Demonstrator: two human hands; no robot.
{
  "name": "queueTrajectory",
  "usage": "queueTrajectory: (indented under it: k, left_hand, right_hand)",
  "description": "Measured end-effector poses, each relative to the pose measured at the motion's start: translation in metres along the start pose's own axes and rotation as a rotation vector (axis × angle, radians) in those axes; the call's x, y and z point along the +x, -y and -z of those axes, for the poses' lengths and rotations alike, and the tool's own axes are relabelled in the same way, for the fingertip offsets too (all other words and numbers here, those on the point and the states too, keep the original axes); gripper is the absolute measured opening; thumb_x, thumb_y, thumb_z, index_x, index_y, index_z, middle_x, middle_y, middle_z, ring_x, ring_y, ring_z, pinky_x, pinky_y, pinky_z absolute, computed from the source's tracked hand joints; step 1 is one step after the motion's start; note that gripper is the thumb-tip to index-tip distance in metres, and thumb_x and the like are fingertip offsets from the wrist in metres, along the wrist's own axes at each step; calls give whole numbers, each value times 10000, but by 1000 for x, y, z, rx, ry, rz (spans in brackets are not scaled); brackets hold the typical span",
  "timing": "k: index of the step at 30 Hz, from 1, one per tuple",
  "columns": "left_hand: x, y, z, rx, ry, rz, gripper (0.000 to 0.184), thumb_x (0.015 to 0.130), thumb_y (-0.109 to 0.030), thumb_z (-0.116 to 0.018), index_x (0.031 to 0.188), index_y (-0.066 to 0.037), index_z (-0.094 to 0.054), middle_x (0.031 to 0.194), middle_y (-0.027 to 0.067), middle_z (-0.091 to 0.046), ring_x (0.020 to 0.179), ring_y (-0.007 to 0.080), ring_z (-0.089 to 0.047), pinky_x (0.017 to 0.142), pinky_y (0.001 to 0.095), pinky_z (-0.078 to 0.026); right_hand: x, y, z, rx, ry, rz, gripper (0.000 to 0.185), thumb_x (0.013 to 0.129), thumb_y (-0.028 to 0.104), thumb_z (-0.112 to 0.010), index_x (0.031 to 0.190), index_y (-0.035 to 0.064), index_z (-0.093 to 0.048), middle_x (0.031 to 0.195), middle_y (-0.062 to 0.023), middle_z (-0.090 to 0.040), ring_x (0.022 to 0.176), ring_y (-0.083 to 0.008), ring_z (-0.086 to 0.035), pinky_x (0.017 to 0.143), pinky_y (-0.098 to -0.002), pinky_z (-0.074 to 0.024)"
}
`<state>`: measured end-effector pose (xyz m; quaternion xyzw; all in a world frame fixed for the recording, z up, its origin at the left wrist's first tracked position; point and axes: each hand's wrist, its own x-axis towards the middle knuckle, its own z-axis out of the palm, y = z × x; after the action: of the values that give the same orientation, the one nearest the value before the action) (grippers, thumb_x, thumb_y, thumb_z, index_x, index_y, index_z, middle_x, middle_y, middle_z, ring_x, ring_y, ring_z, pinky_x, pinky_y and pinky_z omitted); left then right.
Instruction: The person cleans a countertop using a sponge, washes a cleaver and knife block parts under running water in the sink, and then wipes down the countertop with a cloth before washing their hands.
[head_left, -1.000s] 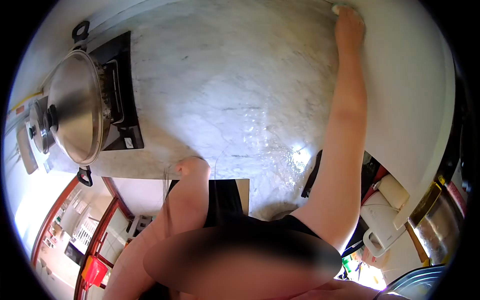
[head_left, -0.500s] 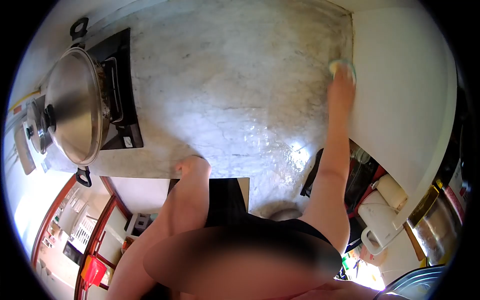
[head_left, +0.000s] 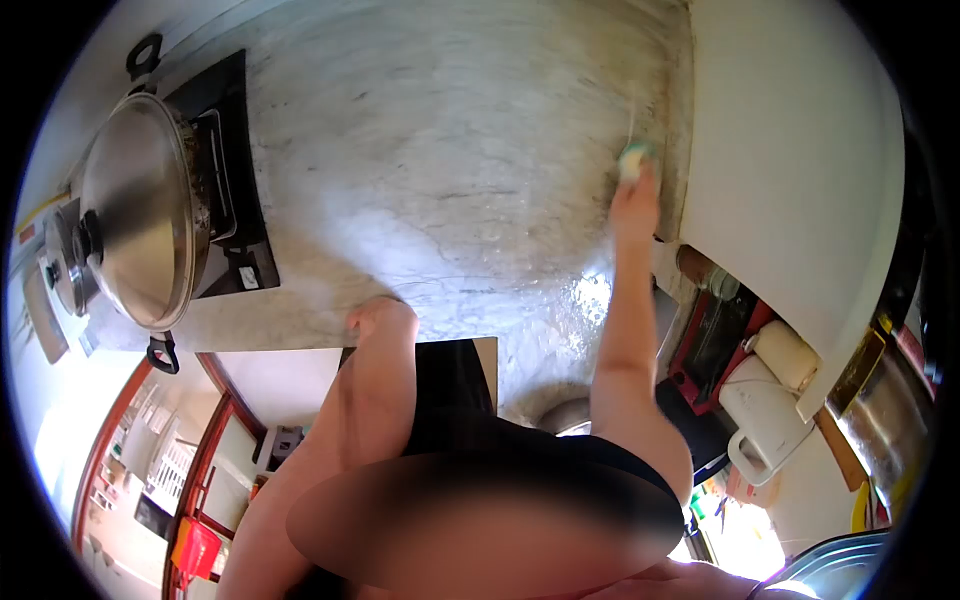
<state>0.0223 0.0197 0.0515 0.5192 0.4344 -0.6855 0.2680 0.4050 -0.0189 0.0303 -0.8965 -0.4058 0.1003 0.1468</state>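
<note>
My right hand [head_left: 636, 208] is closed on a sponge [head_left: 635, 160], pressing it to the grey marble-look countertop [head_left: 420, 140] near its right side. The sponge looks pale yellow and green and is slightly blurred. My left hand [head_left: 385, 318] rests at the front edge of the countertop, its fingers curled in and nothing visible in them. Wet, shiny patches [head_left: 590, 292] lie on the counter below my right hand.
At the left, a large lidded steel pan [head_left: 145, 210] sits on a black stove [head_left: 235, 190], its handle sticking out toward the front. A white panel [head_left: 790, 150] borders the counter on the right. Below it are a white kettle [head_left: 765, 420] and glass jars [head_left: 715, 280].
My right hand has drawn the sponge from the right edge of the counter leftward and toward me. The view has shifted slightly, while my left hand stays at the counter edge.
</note>
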Motion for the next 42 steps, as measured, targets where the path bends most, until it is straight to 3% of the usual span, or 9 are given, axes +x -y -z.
queueTrajectory:
  k: [5,14,20,22,24,31,34,38,42]
  left_hand:
    - [24,-4,-8,85,173,9,426,738,-240,-758,1154,-180,-685,1210,6,-642,1104,256,-598,864,515,-449]
    - [-11,2,-1,-69,13,4,377,843,-272,-607,1202,-172,-661,1246,30,-633,1137,272,-590,926,550,-416]
    - [29,1,-18,-32,8,27,362,842,-304,-575,1158,-160,-679,1180,43,-666,1100,270,-602,919,553,-407]
    - [31,1,-18,18,58,30,377,867,-357,-513,1127,-146,-686,1145,40,-677,1070,237,-611,940,505,-406]
    - [36,-1,-17,60,105,33,421,892,-410,-451,1096,-133,-693,1110,38,-689,1040,204,-619,961,456,-404]
    - [32,-2,-17,34,79,25,424,901,-426,-450,1088,-134,-694,1047,28,-701,965,195,-641,984,439,-388]
    - [29,-1,-17,12,38,16,411,900,-421,-465,1092,-138,-693,1023,24,-705,935,199,-650,991,443,-381]
    - [25,1,-16,-33,-29,-7,395,898,-414,-485,1097,-143,-691,993,18,-710,895,204,-662,1000,448,-371]
    - [21,5,-16,-16,133,-13,386,899,-396,-500,1138,-147,-672,1027,12,-701,945,199,-649,1031,460,-332]
  right_hand:
    - [-113,-5,1,-48,141,202,590,907,211,-545,1415,-8,-340,1453,-247,-363,1265,-420,-438,1031,-475,-388]
    - [110,51,-22,9,-191,389,418,853,200,-592,1252,93,-533,1221,-240,-524,1060,-410,-543,869,-514,-451]
    - [-95,53,-20,-22,120,612,589,833,303,-606,1397,223,-459,1425,-166,-392,1290,-375,-397,903,-554,-435]
    - [-103,-4,-29,-407,238,393,617,829,267,-622,1415,218,-433,1430,-207,-369,1314,-428,-349,944,-551,-428]
    - [-48,-24,-13,-308,-49,189,613,835,247,-623,1415,204,-429,1449,-208,-357,1305,-388,-372,951,-521,-431]
    - [-31,151,-42,-107,154,446,557,795,221,-643,1332,226,-497,1402,-176,-393,1248,-359,-439,941,-503,-407]
    - [-132,141,-47,-52,277,697,488,797,242,-633,1278,274,-556,1388,-170,-416,1236,-392,-449,937,-505,-424]
    - [-128,73,-24,-370,318,427,513,820,367,-608,1314,238,-549,1469,-201,-332,1255,-339,-457,888,-488,-457]
    - [17,64,-48,-137,-119,332,571,878,245,-576,1425,219,-414,1465,-220,-341,1273,-391,-424,1025,-468,-378]
